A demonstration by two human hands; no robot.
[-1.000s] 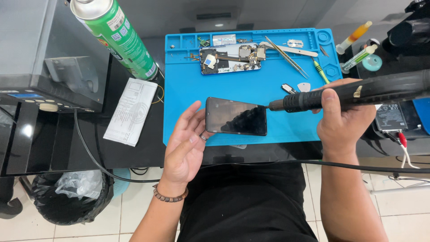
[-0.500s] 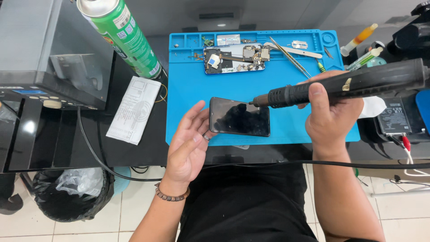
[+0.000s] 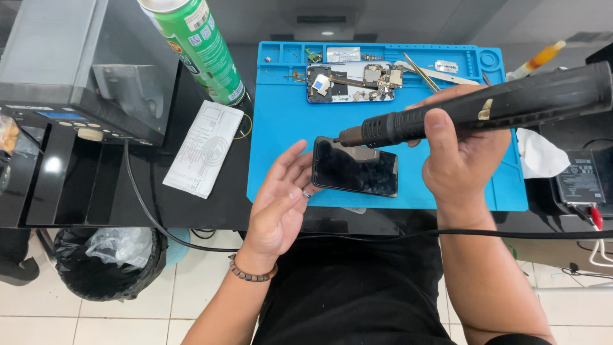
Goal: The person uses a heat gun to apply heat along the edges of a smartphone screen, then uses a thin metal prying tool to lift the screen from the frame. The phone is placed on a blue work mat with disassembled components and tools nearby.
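A black phone screen (image 3: 355, 167) lies flat on the blue work mat (image 3: 281, 128) near its front edge. My left hand (image 3: 281, 204) rests open beside the screen's left end, fingertips touching its edge. My right hand (image 3: 456, 153) grips a thick black hot-air handpiece (image 3: 485, 108), held level, its metal nozzle just above the screen's far edge. An opened phone body with bare boards (image 3: 351, 83) lies at the back of the mat.
A green spray can (image 3: 198, 48) stands at the mat's left, next to a white paper slip (image 3: 205, 147). Grey station box (image 3: 70, 64) far left. Tweezers (image 3: 421, 71), small parts, a battery (image 3: 580, 179) and a white cloth (image 3: 536, 153) sit right. Black cable (image 3: 447, 234) crosses my lap.
My right hand has carried the handpiece leftward, so its nozzle went from the screen's right end to over its far edge. The left hand stays at the screen's left end.
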